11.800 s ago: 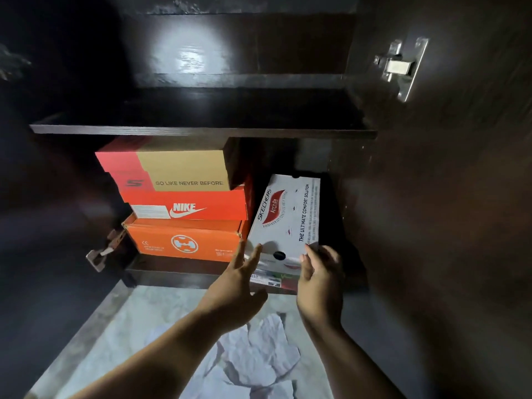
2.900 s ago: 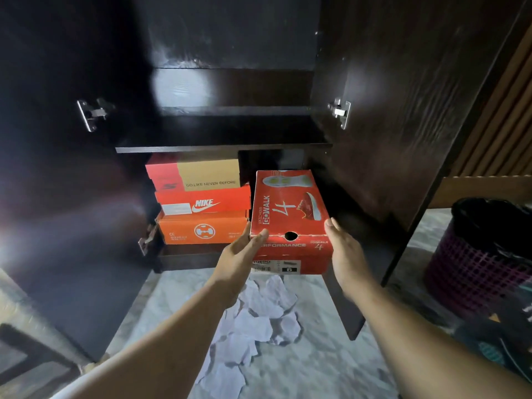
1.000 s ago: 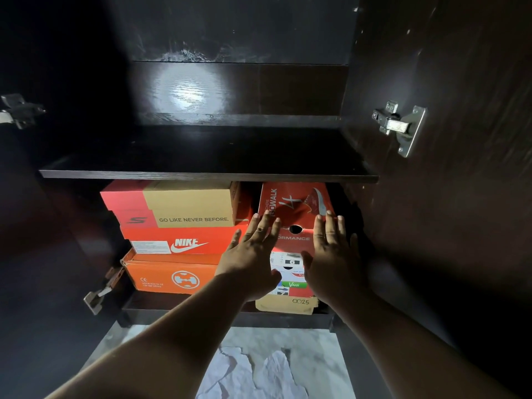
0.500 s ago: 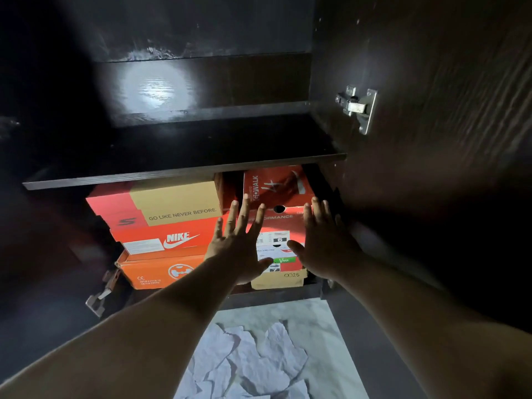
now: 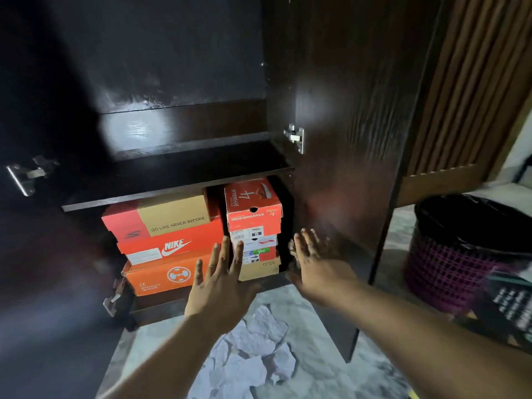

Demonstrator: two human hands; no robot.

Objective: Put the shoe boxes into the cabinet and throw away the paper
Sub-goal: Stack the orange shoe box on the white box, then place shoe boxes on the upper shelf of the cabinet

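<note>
Two stacks of shoe boxes fill the bottom shelf of the dark cabinet. On the left stand a red-and-tan Skechers box, a red Nike box and an orange box. On the right a red GOwalk box tops a white box and a tan box. My left hand and my right hand hover in front of the right stack, fingers spread, holding nothing. Crumpled white paper lies on the floor below my arms.
The cabinet's right door stands open beside my right arm. A purple mesh bin with a black liner sits on the marble floor at the right. The upper shelf holds nothing visible.
Both hands have pulled back from the red GOwalk box, which now rests on the right stack. The view has drawn back and swung right, bringing the bin into sight.
</note>
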